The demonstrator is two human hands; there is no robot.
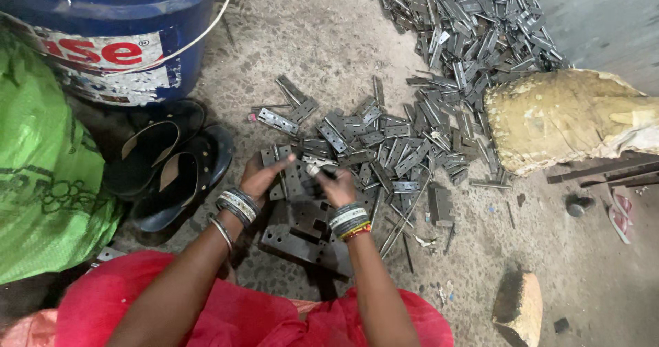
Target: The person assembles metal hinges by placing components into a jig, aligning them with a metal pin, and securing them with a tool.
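Note:
My left hand [266, 176] and my right hand [336, 186] meet over a dark metal block [302, 234] on the floor. Both pinch a small grey metal hinge [312, 166] between the fingertips, just above the block. Each wrist carries several bangles. A long pile of loose metal hinges [412, 113] spreads from right in front of my hands up to the far right. A thin metal rod [405, 213] lies beside the block.
A big blue bucket [110, 38] stands at top left with a pair of black sandals [168, 168] below it. A green sack [41, 175] fills the left edge. A torn yellowish cushion [570, 117] sits right. Red cloth [240, 313] covers my lap.

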